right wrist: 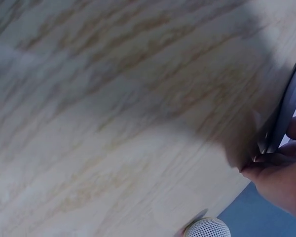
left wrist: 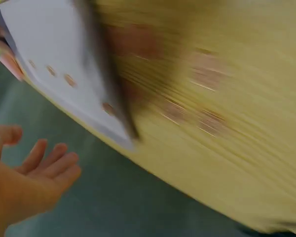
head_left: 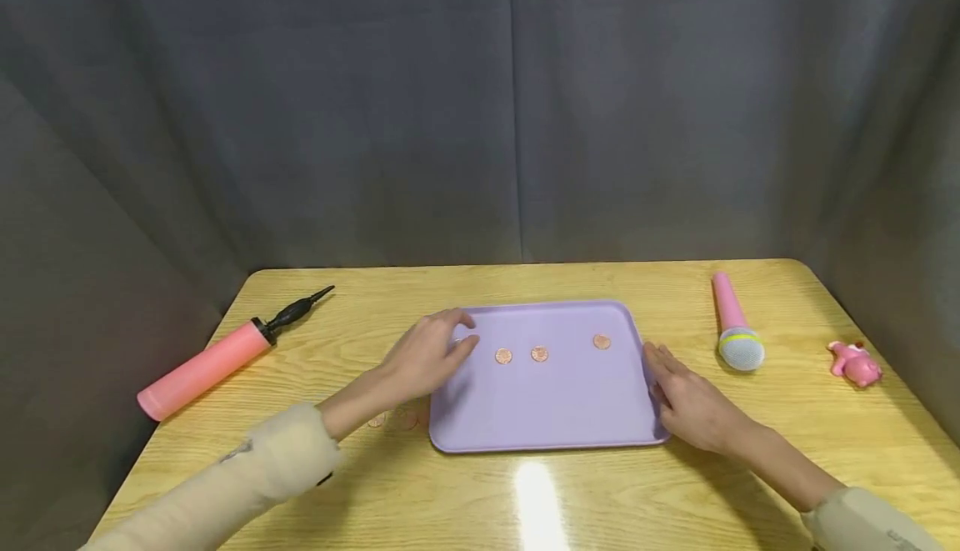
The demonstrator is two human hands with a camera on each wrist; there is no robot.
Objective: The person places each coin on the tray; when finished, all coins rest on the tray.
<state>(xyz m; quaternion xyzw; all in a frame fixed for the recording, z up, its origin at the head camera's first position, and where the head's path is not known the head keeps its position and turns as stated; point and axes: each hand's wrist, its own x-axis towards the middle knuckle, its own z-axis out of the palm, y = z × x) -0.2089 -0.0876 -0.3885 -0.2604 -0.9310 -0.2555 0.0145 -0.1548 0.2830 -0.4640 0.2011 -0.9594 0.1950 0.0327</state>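
A lilac tray (head_left: 555, 409) lies on the table with a row of copper coins (head_left: 539, 353) inside it. My left hand (head_left: 429, 353) hovers over the tray's left end, its thumb and fingers apart. Nothing is between them in the left wrist view, where the hand (left wrist: 37, 182) appears loosely spread. One more coin (left wrist: 108, 108) shows near the tray's left end in that view. My right hand (head_left: 693, 401) holds the tray's right rim, thumb on the inner side and fingers outside. More coins (left wrist: 207, 70) lie on the table left of the tray, partly hidden by my left forearm in the head view.
A pink hand pump (head_left: 210, 369) with a black nozzle lies at the left. At the right are a pink toy microphone (head_left: 733, 323) and a small pink figurine (head_left: 856, 364) near the table's edge. Grey curtains (head_left: 517, 117) hang behind and beside the wooden table (head_left: 600, 501).
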